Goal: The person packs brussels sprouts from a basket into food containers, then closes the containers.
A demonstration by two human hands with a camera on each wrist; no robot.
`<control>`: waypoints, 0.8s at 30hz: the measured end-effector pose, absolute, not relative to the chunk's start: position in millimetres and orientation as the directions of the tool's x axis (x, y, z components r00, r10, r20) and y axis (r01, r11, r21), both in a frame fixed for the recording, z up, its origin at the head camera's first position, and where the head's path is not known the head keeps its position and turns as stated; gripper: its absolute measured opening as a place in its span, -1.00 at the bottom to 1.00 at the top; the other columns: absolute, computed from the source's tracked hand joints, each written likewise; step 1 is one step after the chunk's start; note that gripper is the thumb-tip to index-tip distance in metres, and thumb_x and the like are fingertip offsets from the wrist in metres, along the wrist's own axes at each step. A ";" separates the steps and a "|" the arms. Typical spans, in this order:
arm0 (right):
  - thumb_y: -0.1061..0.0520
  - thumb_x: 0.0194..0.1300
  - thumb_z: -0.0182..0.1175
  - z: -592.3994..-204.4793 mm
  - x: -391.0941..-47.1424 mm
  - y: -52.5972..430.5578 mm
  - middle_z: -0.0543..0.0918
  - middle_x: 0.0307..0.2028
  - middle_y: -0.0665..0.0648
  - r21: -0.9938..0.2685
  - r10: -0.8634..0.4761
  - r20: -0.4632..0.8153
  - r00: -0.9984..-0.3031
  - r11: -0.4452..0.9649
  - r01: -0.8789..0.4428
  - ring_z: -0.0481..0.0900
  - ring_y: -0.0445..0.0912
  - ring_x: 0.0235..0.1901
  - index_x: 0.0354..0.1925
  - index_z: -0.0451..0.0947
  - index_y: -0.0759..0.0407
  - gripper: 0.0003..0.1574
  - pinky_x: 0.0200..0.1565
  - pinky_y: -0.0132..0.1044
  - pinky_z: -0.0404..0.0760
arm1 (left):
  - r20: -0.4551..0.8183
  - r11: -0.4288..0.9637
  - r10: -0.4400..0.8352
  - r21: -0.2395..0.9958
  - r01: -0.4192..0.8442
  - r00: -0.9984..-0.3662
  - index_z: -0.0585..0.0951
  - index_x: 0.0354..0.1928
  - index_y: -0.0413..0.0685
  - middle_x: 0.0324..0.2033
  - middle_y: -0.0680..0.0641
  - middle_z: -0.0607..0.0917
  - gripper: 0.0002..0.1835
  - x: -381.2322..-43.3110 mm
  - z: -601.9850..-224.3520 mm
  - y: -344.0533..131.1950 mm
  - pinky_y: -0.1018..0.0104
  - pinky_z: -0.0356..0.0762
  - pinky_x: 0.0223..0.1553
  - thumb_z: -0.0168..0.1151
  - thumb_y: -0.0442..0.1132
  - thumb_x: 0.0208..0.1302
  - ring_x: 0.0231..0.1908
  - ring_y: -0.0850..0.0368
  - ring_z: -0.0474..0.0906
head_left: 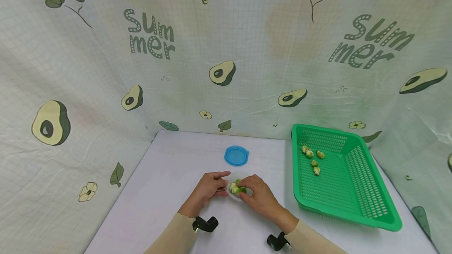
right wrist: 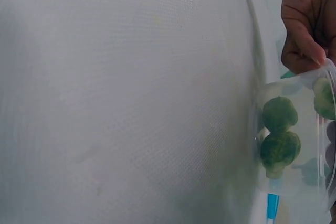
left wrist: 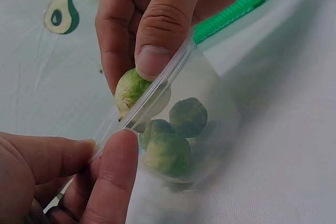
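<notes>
Pinched at its rim by my left hand (head_left: 207, 187) is a clear plastic tub (left wrist: 218, 95); thumb and fingers lie on either side of the rim in the left wrist view. Several green Brussels sprouts (left wrist: 168, 153) show through its wall. My right hand (head_left: 260, 196) grips another Brussels sprout (left wrist: 128, 92) between thumb and fingers, right at the tub's mouth. Seen from the right wrist, the tub's side (right wrist: 310, 182) and two sprouts inside appear at the right edge, below the left hand (right wrist: 307, 30).
Behind the tub lies a blue lid (head_left: 237, 156) on the white tabletop (head_left: 183, 156). A green plastic basket (head_left: 342, 191) stands to the right, with several Brussels sprouts (head_left: 309, 154) towards its left side. An avocado-print cloth (head_left: 247, 30) hangs around the table.
</notes>
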State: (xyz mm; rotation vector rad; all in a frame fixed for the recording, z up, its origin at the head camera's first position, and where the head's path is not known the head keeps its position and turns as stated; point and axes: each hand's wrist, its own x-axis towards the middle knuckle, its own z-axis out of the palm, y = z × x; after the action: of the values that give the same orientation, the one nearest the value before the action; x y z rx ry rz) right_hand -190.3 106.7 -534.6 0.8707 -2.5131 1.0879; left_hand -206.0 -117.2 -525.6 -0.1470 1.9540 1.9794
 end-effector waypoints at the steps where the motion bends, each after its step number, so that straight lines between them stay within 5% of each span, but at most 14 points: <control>1: 0.23 0.11 0.60 -534.9 -190.4 106.7 0.78 -0.13 -0.02 -0.568 -0.421 0.457 -0.784 0.540 -0.621 0.63 -0.14 -0.08 -0.12 0.77 0.09 -0.66 -0.01 -0.19 0.73 | -0.318 0.017 0.175 0.947 -0.320 -0.932 0.58 0.39 -0.21 -0.33 -0.06 0.63 -0.51 -206.0 -525.6 -117.1 0.30 0.83 -0.25 0.22 -0.42 0.43 -0.36 0.17 0.59; 24: 0.23 0.21 0.54 -529.3 -191.9 108.5 0.80 -0.08 0.00 -0.581 -0.464 0.389 -0.795 0.547 -0.603 0.66 -0.11 -0.05 -0.07 0.82 0.11 -0.72 0.04 -0.12 0.73 | -0.308 -0.008 0.194 0.949 -0.315 -0.931 0.56 0.41 -0.25 -0.26 -0.17 0.66 -0.49 -205.1 -524.7 -117.5 0.30 0.83 -0.25 0.20 -0.43 0.43 -0.37 0.19 0.59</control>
State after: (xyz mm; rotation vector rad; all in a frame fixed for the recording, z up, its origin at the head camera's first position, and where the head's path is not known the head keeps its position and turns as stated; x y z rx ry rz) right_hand -191.9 108.5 -529.3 0.9053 -2.5917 1.0830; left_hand -205.1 -117.5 -524.7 -0.1253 1.9245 2.0026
